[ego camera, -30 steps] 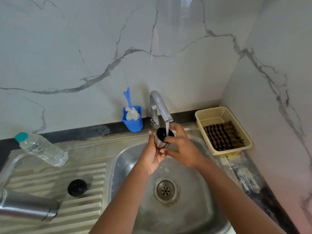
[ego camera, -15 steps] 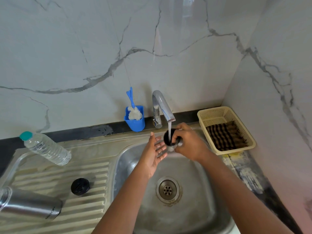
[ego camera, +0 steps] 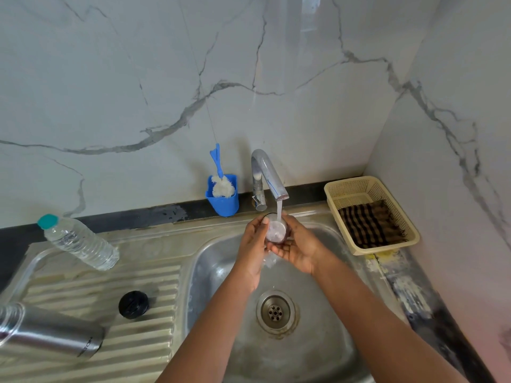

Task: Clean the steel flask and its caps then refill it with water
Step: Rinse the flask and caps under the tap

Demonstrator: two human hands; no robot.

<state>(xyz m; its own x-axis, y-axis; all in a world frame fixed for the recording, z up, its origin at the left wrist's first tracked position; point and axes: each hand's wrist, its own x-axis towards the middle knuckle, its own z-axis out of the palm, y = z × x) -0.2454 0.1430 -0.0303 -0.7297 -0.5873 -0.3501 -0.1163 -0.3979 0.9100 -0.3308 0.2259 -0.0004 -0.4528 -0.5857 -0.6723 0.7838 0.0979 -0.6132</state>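
A small steel cup-shaped cap (ego camera: 276, 230) sits under the running tap (ego camera: 269, 176), filling with water that spills over. My left hand (ego camera: 253, 246) grips its left side and my right hand (ego camera: 297, 248) cups it from the right and below. The steel flask (ego camera: 47, 331) lies on its side on the ribbed drainboard at the lower left. A black inner cap (ego camera: 133, 304) rests on the drainboard to its right.
A steel sink (ego camera: 326, 341) with a round drain (ego camera: 275, 312) lies under my arms. A clear water bottle (ego camera: 78, 241) lies at the back left. A blue holder with a brush (ego camera: 222, 193) stands by the tap. A cream basket (ego camera: 370, 214) holds a striped cloth.
My left hand, held apart from the cap half a second ago, has come back onto it. The cap now brims with foamy water under the stream.
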